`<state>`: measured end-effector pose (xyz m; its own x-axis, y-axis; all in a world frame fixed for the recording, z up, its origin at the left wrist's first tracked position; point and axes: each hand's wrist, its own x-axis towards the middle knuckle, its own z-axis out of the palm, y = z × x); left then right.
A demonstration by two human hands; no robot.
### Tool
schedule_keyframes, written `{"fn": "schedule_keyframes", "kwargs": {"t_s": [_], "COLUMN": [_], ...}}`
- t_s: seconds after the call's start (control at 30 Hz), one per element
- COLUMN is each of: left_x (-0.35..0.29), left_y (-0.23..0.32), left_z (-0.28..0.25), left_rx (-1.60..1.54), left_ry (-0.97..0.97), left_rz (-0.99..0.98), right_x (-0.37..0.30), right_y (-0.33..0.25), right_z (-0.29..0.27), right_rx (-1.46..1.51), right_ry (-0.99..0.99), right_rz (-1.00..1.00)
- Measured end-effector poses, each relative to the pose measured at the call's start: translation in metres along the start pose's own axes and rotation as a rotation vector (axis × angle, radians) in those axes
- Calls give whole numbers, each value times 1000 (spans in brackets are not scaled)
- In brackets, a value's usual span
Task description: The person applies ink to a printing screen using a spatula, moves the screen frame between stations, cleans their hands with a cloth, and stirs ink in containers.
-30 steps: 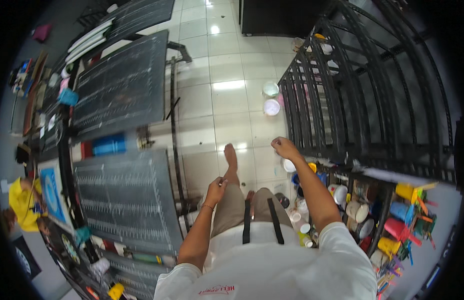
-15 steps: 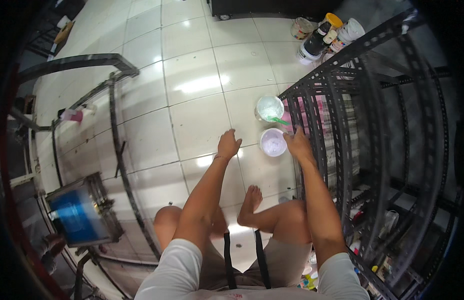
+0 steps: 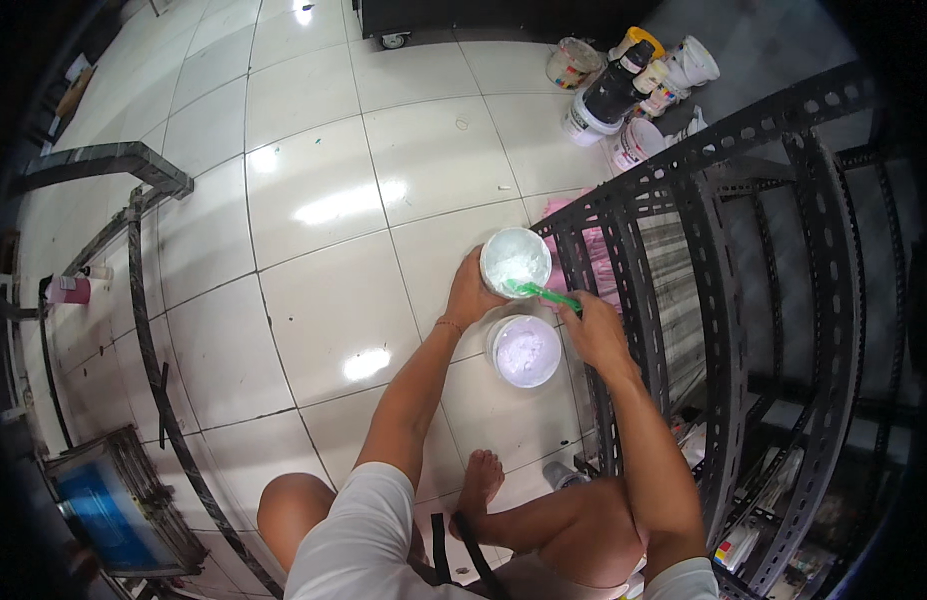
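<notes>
A tub of white paste (image 3: 514, 262) stands on the tiles beside the rack, and my left hand (image 3: 471, 292) is wrapped around its left side. My right hand (image 3: 596, 330) is closed on the end of a green plastic spatula (image 3: 552, 295). The spatula's other end rests in the white paste, so its tip is partly hidden. Just nearer to me, a second tub of pale lilac paste (image 3: 525, 351) sits on the floor, with neither hand on it.
A black slotted-metal rack (image 3: 699, 220) rises close along my right. Behind it lies pink sheeting (image 3: 596, 255). Several paint tubs and a black bottle (image 3: 614, 90) cluster at the far right. On the left are a metal frame (image 3: 144, 290) and a blue framed screen (image 3: 114, 510).
My left hand has reached forward and taken hold of the white paste tub. My right hand has left the lilac tub's edge and gripped the green spatula. The view has shifted.
</notes>
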<state>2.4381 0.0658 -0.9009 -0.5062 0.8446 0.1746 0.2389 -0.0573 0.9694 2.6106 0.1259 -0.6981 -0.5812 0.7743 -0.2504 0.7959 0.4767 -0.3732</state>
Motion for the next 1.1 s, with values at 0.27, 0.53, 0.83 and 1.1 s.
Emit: {"fn": "schedule_keyframes", "kwargs": {"t_s": [0.27,0.53,0.83,1.1], "left_x": [-8,-67,-87,-136], "left_y": [67,284,627,824], "left_z": [-50,-198,-256,-228], "left_rx": [286,579,603,73], "left_ry": [67,217,162,-125], "left_rz": [-160,-84,73,99], "right_x": [2,-95,-277,-483], "right_y": [-52,-215,-333,-337], "right_z": [-48,-202,-470,-601], "right_rx": [110,81,-23,86], "right_ry": [-10,-278,-358,-228], "right_rz": [8,-36,19,122]}}
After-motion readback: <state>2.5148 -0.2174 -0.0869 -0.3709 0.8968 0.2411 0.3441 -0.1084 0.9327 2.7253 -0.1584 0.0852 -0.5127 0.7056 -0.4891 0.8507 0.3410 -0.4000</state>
